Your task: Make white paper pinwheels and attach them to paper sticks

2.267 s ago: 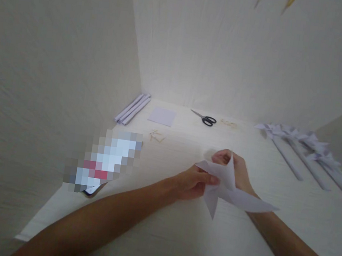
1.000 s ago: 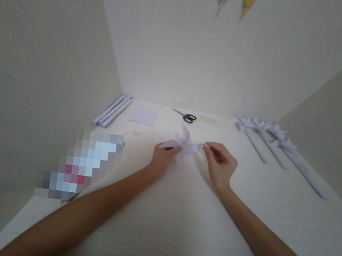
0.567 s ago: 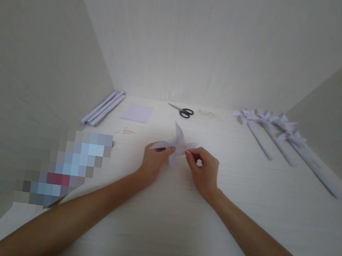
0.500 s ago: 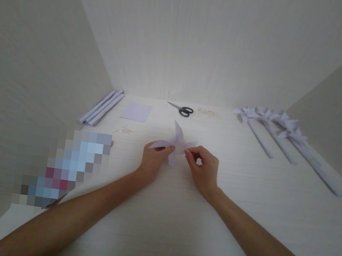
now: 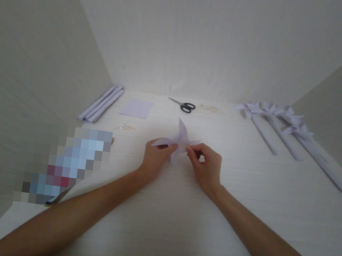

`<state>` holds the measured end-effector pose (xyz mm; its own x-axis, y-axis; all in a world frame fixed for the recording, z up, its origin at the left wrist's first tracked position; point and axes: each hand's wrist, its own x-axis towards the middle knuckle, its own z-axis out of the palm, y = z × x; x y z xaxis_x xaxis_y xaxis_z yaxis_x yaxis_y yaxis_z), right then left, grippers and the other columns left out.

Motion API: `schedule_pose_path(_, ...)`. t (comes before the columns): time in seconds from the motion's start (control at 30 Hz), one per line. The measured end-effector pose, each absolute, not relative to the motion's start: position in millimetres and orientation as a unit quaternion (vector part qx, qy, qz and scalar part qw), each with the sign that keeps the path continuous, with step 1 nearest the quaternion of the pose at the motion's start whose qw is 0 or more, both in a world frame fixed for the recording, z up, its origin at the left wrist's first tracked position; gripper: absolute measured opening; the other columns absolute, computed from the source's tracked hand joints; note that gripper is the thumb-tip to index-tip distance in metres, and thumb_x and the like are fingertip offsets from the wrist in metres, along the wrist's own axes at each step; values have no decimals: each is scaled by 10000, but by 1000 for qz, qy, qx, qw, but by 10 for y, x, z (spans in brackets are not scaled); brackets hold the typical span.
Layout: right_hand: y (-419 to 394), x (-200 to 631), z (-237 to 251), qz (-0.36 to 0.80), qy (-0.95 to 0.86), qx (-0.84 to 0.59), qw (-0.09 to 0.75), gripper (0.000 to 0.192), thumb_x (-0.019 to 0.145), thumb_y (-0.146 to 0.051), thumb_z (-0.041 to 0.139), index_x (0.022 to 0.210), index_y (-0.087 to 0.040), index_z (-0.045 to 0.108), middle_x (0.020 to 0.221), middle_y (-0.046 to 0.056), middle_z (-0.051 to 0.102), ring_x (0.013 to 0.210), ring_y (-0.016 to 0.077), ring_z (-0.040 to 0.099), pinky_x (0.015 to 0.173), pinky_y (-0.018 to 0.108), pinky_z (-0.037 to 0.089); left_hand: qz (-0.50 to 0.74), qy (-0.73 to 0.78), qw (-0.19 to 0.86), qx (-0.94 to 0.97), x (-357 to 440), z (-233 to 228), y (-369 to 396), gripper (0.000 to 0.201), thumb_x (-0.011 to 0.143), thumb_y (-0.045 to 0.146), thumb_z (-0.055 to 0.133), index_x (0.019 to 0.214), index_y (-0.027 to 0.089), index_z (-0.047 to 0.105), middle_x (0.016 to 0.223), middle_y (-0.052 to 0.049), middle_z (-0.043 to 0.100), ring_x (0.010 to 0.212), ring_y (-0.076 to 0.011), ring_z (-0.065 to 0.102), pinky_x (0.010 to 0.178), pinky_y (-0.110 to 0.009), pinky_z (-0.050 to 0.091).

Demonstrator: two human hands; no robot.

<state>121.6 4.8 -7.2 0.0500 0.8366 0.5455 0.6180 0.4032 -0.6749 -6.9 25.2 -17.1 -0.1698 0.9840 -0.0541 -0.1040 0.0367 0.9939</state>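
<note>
While the left hand [image 5: 154, 159] pinches the paper pinwheel [image 5: 178, 139], the right hand [image 5: 206, 168] pinches it too (near its centre).

1. Pixelated block [image 5: 63, 164], lower left of the frame: contents unreadable; a dark corner shows beneath it.
2. Small pale bits [image 5: 124, 127], left of centre: too small to identify.
3. Faint tangle [image 5: 209, 107], right of the scissors [image 5: 183, 105]: too small to identify.
4. Folded paper [image 5: 178, 141], centre: middle covered by fingertips.
5. Both forearms: cut by the bottom edge.
</note>
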Motion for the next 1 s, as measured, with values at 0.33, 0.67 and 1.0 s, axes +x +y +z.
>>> schedule_pose_path(0.33,53,1195,-97,92,-681,-555,468,185,724,-227,537,554,-156,528,477,-19,518,431,78,424,434,195,330,548,545,450,447,-50,-147,229,95,537,206,629,528,128,577,509,20,524,487,-79,453,467,-198,364)
schedule_pose_path(0.67,64,1180,-117,78,-689,-575,434,205,725,-244,530,539,-161,498,466,-22,507,405,74,395,420,197,291,518,559,382,523,-42,-70,182,63,591,174,561,608,133,605,523,31,529,490,-70,437,452,-182,338)
schedule_pose_path(1.0,99,1184,-160,105,-687,-581,424,238,740,-258,509,525,-168,460,452,-27,479,411,76,396,425,198,278,515,558,380,528,-41,-100,192,57,584,184,556,573,135,584,510,33,508,482,-72,428,447,-189,329)
